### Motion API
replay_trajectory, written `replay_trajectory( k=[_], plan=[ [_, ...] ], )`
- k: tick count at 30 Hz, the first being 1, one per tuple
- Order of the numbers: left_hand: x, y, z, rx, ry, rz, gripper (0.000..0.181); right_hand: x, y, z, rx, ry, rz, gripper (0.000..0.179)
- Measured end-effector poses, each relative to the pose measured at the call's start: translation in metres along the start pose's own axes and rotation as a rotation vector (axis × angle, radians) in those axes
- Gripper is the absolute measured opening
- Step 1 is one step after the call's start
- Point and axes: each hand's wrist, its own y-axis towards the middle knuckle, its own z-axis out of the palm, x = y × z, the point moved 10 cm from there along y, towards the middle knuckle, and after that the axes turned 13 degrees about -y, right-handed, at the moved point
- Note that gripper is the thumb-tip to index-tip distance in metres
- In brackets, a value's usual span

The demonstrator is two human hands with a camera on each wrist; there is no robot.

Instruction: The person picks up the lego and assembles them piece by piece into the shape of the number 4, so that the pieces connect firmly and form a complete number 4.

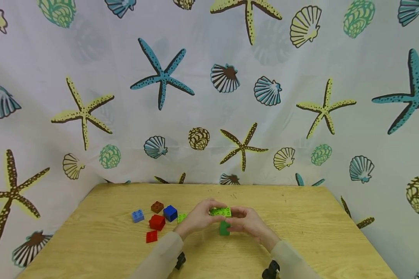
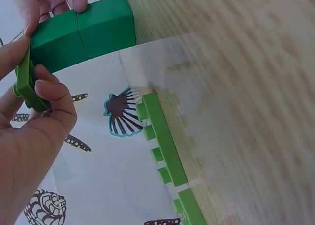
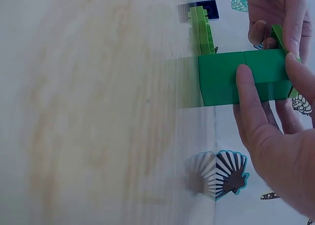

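Note:
A stack of two dark green toy bricks (image 1: 224, 229) stands on the table, with a flat, studded light green brick (image 1: 220, 212) across its top. My left hand (image 1: 198, 217) pinches one end of the light green brick, which juts out past the stack in the left wrist view. My right hand (image 1: 250, 224) holds the dark green bricks (image 3: 221, 80), a finger on the side of the stack and the thumb up by the light green brick. The seam between the dark green bricks shows in both wrist views.
Left of my hands on the wooden table (image 1: 104, 232) lie a light blue brick (image 1: 137, 216), a brown brick (image 1: 157, 206), a blue brick (image 1: 170, 213) and two red pieces, one larger (image 1: 157, 222). Light green bricks (image 2: 165, 141) lie near my left hand. A patterned curtain (image 1: 202, 116) hangs behind.

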Motion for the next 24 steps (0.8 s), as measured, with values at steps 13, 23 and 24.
replay_trajectory(
  k=[13, 23, 24],
  plan=[
    [-0.0055, 0.0033, -0.0048, 0.006, 0.03, 0.007, 0.034, 0.0082, 0.0035, 0.0015, 0.032, -0.003, -0.033, 0.05],
    [-0.0029, 0.0022, -0.0009, 0.02, 0.05, 0.017, 0.034, 0.0046, -0.0005, 0.0026, 0.031, 0.039, -0.005, 0.055],
    [-0.0018, 0.0021, 0.0002, 0.023, 0.051, 0.017, 0.034, 0.0032, -0.0016, 0.0026, 0.027, 0.041, 0.004, 0.056]
  ],
)
